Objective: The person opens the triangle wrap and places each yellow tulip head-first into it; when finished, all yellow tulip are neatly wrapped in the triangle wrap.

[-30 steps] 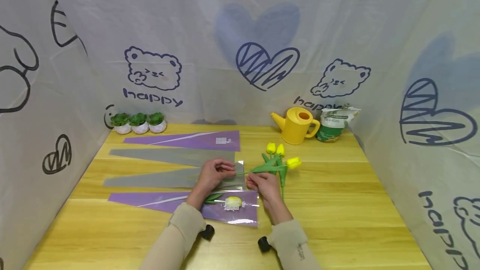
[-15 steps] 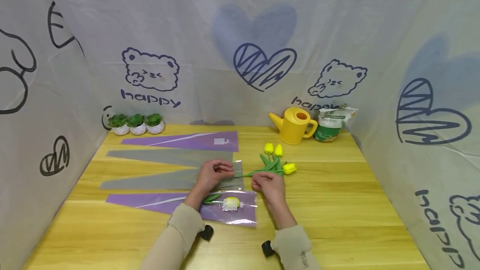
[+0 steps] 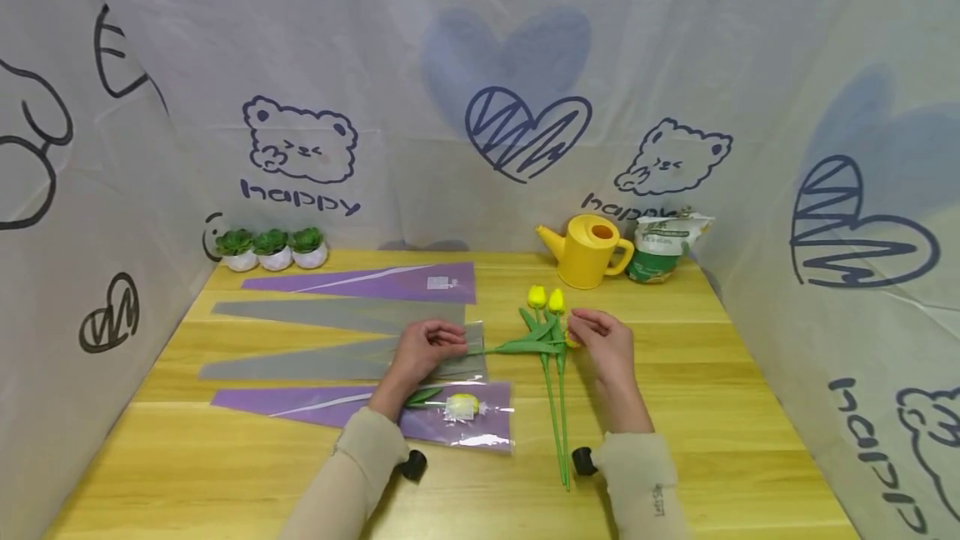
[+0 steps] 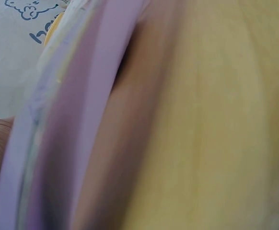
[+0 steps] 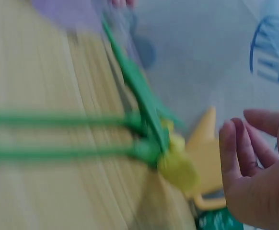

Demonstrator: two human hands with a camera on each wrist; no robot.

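Observation:
In the head view my left hand (image 3: 431, 352) pinches the mouth of a grey flower sleeve (image 3: 322, 357). A yellow tulip (image 3: 528, 347) lies sideways, the end of its green stem entering that mouth. My right hand (image 3: 609, 350) is beside the tulip's bloom and partly covers it. The right wrist view has the hand's loosely bent fingers (image 5: 229, 143) apart from the yellow bloom (image 5: 178, 170). Two more tulips (image 3: 551, 390) lie lengthwise beneath the sideways one. The left wrist view is mostly blurred purple film (image 4: 67, 134), with a bit of finger at its left edge.
A purple sleeve (image 3: 315, 402) with a tulip inside lies nearest me. Another grey sleeve (image 3: 345, 313) and a purple one (image 3: 375, 282) lie farther back. Along the rear stand potted succulents (image 3: 272, 248), a yellow watering can (image 3: 588, 252) and a green-white bag (image 3: 663, 248).
My right hand has left the sideways tulip's stem and moved right to its bloom. That tulip has slid slightly left. My left hand has kept its place on the grey sleeve.

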